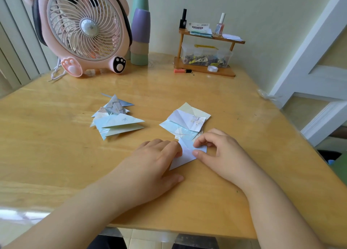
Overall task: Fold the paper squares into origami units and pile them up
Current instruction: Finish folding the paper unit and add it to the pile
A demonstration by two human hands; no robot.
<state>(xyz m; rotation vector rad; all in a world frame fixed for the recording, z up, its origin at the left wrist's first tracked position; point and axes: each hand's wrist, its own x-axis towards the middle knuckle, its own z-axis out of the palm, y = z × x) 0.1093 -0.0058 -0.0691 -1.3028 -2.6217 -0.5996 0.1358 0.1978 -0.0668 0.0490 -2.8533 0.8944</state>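
Observation:
A pale blue paper piece (185, 155), partly folded, lies on the wooden table (56, 145) between my hands. My left hand (150, 160) presses flat on its left part with straight fingers. My right hand (219, 151) pinches a folded flap of it between thumb and forefinger. Just behind it sits a loose stack of paper squares (185, 121), pale blue and cream. To the left lies a pile of folded triangular units (114, 117).
A pink animal-shaped desk fan (84, 29) stands at the back left, stacked pastel cups (139, 32) beside it. A small wooden shelf (206, 68) at the back holds bottles, a clear box, tape and an orange marker. The table's front edge runs below my forearms.

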